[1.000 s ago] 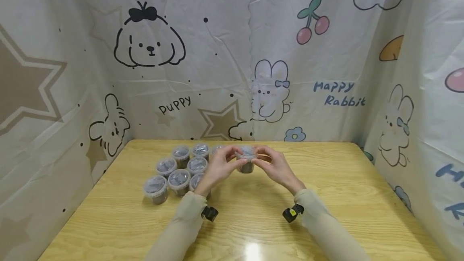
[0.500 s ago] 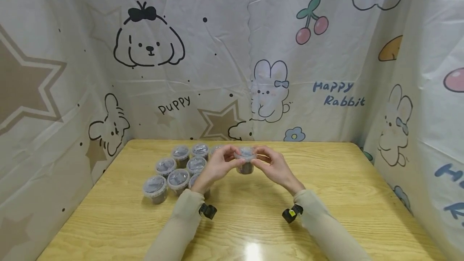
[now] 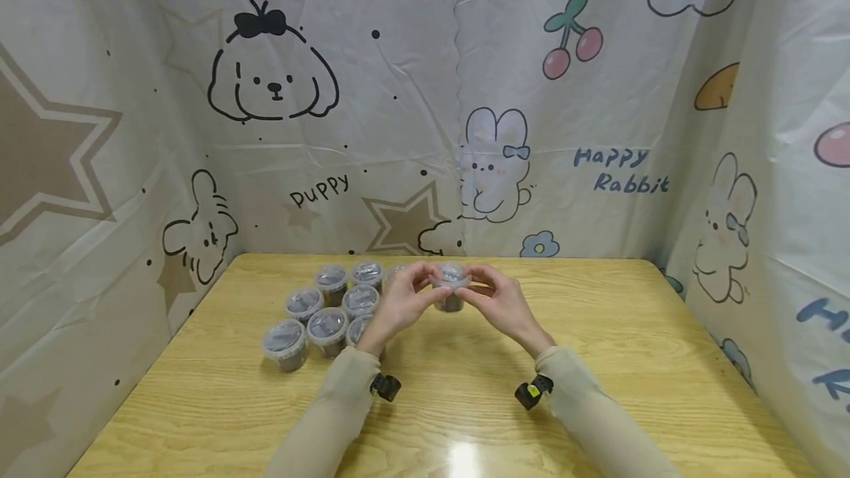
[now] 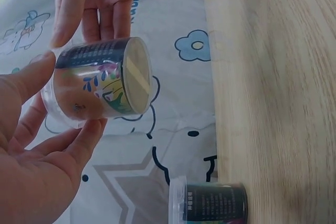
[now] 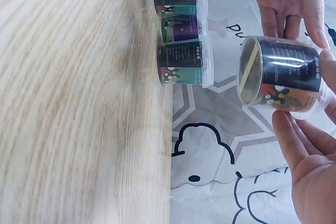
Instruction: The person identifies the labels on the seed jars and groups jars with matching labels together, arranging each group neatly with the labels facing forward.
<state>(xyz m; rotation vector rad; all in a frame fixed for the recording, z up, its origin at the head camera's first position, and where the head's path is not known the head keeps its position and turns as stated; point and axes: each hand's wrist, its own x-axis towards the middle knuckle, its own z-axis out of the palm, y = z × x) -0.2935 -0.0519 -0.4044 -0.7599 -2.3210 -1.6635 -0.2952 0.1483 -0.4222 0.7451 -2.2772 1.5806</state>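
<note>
Both hands hold a small lidded plastic tub in the air near the back of the table. It is clear, with a dark label carrying white print and a colourful drawing, as the left wrist view shows on the tub. My left hand grips its lid end from the left, thumb in front and fingers behind. The right hand grips the same end from the right. A gap shows between the tub's bottom and the wood in both wrist views. Inside, in the right wrist view, a pale strip lies against the base of the tub.
Several similar lidded tubs stand grouped on the left of the wooden table; my left hand and forearm partly hide some. A printed curtain hangs behind the table's back edge and along both sides.
The tub has risen slightly, and the thumbs now sit a little closer together at its front rim. The grouped tubs stay where they were.
</note>
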